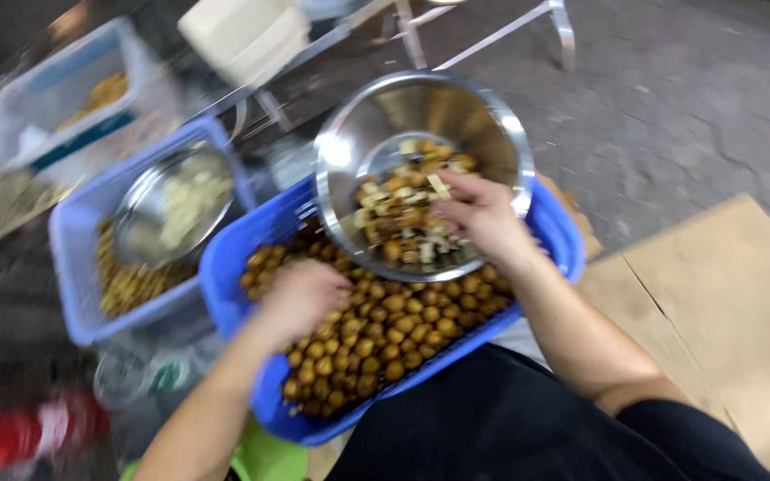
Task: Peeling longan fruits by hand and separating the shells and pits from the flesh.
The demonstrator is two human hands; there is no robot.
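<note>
Blue basket [556, 233] holds brown fruits [385, 334]; steel bowl [376, 116] holds peels; both hands' grips unclear.

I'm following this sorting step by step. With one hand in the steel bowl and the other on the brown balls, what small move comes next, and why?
Probably the right hand lets go and lifts out of the steel bowl, since it rests on the cut pieces while the left hand already lies on the brown balls in the blue basket.

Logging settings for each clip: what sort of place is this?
Probably an informal food-prep spot, outdoors or in a yard. Blue plastic crates of small brown fruits sit low over bare concrete ground, beside flattened cardboard; the right hand reaches into a steel bowl.
</note>
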